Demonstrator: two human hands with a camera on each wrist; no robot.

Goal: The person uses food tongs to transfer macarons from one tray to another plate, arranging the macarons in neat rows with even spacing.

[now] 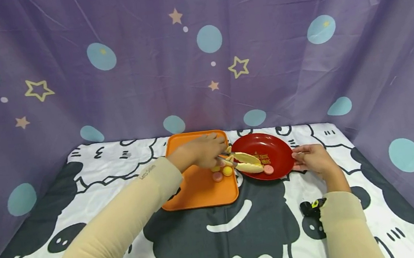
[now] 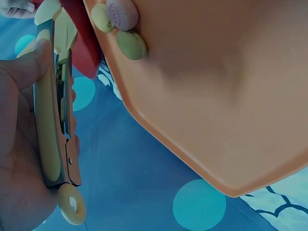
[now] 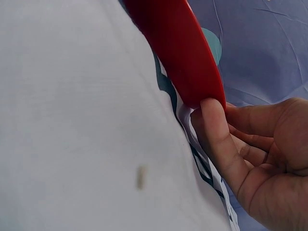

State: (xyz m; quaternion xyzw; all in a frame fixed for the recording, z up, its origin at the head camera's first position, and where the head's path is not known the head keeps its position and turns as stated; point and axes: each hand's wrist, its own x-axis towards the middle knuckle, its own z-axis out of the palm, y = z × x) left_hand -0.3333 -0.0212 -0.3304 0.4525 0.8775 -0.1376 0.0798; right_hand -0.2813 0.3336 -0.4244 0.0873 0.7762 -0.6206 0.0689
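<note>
Left hand clamped round the tongs, right hand pinching the red plate: one pink disc already there, more discs still on the orange tray, left!

Backdrop in head view is formed by a creased purple curtain, hung from 9 through 12 to 3 o'clock. Teal ovals are printed at 10, 12 and 2, solid peach stars at 12 among others, outlined yellow stars at 1 and 3. Surface at 6 o'clock is covered by a white-and-dark-grey cartoon cloth; a white curved line is printed at 6, dark ovals at 8 and between 4 and 5. Lighting is soft; paler sheen is caught by curtain toward 2. Curtain is rendered bluer in left wrist view.
</note>
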